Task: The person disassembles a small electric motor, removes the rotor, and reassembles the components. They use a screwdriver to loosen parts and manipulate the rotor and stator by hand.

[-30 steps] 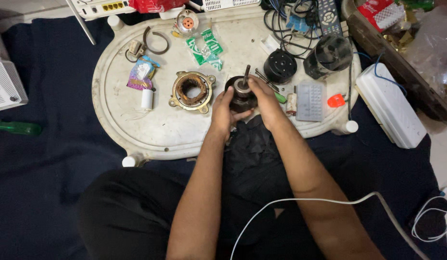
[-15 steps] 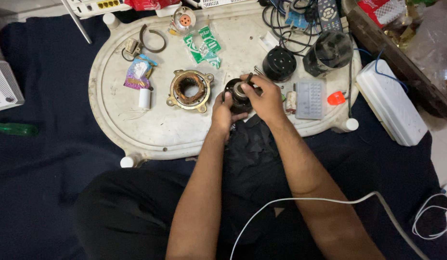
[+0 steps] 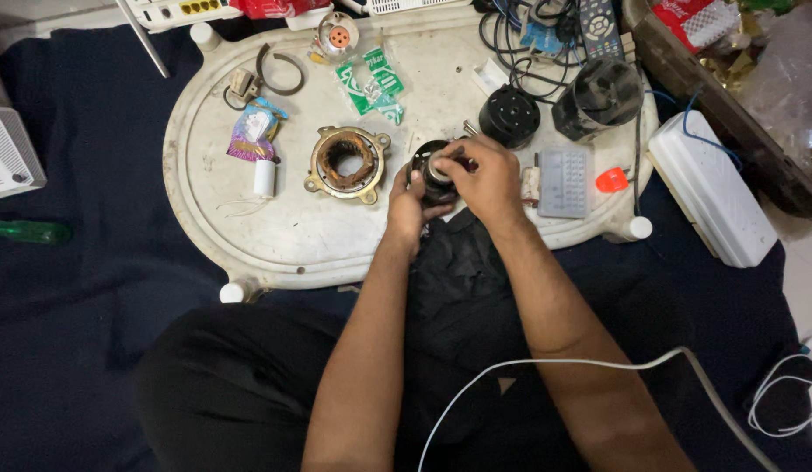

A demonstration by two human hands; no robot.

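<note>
Gripping the round black motor part point(image 3: 434, 171) with both our left hand point(image 3: 412, 203) and right hand point(image 3: 481, 178), we work beside the rusty ring-shaped stator point(image 3: 345, 163) on the scuffed white oval tray point(image 3: 248, 236).

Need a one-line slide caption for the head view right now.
Both hands, left and right, grip a small dark motor part over a white tray, beside a rusty motor ring.

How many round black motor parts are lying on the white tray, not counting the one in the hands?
2: one black round part just beyond the right hand, another black round part farther right near the cables. More may hide under clutter.
</note>
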